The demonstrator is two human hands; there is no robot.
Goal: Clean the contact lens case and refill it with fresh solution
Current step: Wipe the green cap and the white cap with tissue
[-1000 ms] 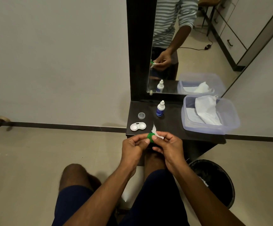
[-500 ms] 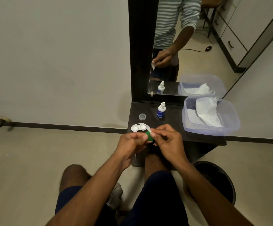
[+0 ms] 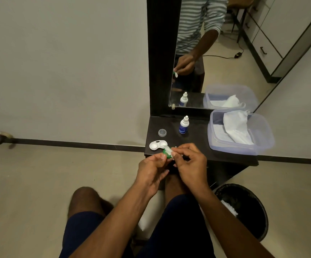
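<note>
My left hand [image 3: 151, 169] pinches a small green lens case cap [image 3: 166, 154] just above the front edge of the dark shelf [image 3: 197, 144]. My right hand [image 3: 190, 161] presses a scrap of white tissue [image 3: 169, 150] into that cap. The white two-well lens case [image 3: 158, 144] lies open on the shelf, close beside the cap. Behind it stands a small solution bottle [image 3: 183, 125] with a blue label and white nozzle. A clear round cap [image 3: 162, 132] lies to the bottle's left.
A clear plastic tub [image 3: 262, 138] holding white tissues sits at the shelf's right end. A mirror [image 3: 216, 53] rises behind the shelf. A black waste bin [image 3: 244, 209] with white scraps stands on the floor at lower right. My knees are below the shelf.
Both hands stayed at the shelf's front edge, the tissue shifting on the green cap as it is rubbed. The camera view drifted slightly.
</note>
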